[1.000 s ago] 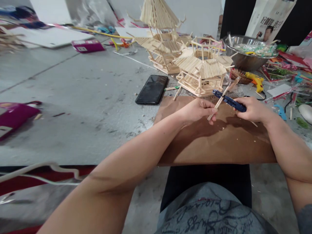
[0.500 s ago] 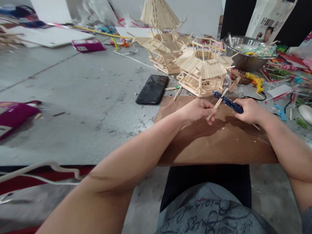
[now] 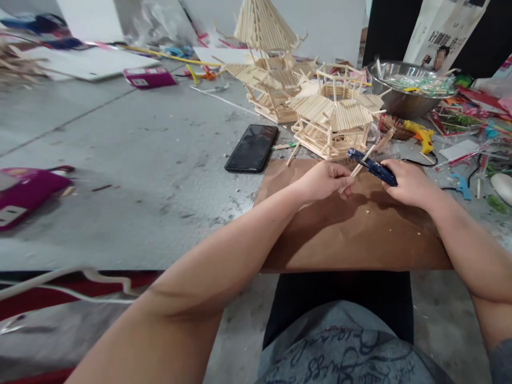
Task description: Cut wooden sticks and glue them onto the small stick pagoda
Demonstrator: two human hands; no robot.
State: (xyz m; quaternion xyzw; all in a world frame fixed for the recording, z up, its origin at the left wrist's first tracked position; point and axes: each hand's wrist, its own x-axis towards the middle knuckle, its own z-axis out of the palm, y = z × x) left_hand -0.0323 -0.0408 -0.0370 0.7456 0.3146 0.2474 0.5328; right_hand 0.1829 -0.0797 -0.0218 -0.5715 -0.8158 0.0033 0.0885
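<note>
Thin wooden sticks (image 3: 356,172) are pinched between the thumb and fingers of my left hand (image 3: 334,180), slanting up and to the right over the brown paper sheet (image 3: 320,240). My right hand (image 3: 408,184) is closed around a dark blue plier-like tool (image 3: 376,168). Its head lies across the sticks just above my left fingertips; whether the jaws bite into them I cannot tell. Directly behind my hands stands a small stick-built pavilion (image 3: 336,117), with a taller stick-built tower (image 3: 266,58) at its back left.
A black phone (image 3: 252,148) lies left of the paper. To the right are a yellow glue gun (image 3: 420,133), a steel bowl (image 3: 416,104) of wrapped items, a light blue clip-like piece (image 3: 463,185) and scattered craft scraps. A purple packet (image 3: 32,194) sits far left.
The sticks and the tool have shifted slightly in my hands, and my right hand has tilted up a little. The whole view has drifted slightly; my grips stay the same.
</note>
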